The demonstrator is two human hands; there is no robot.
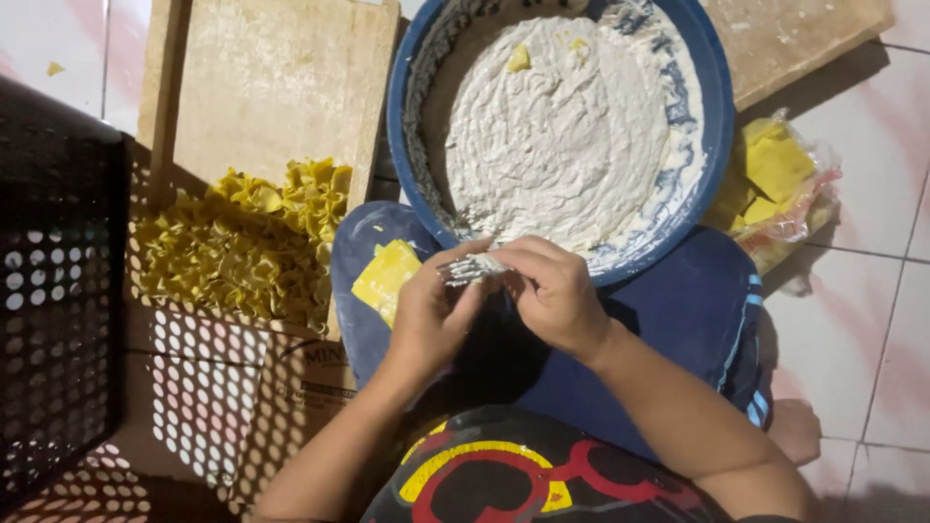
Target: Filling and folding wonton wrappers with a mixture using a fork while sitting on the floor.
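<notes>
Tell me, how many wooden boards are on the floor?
2. One wooden board lies at upper left, with a pile of folded yellow dumplings on its near end. The other board is at upper right, partly hidden behind the blue bowl.

Blue plastic basin (712,126), rough wooden board (276,87).

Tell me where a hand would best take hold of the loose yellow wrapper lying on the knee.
The yellow wrapper lies flat on the blue-clad knee, beside the left hand. Probably best pinched at its lower left edge, coming from the person's left: that side is bare, while the blue bowl and both hands, the right hand included, crowd its right. It looks thin, so a light fingertip pinch suits.
</notes>
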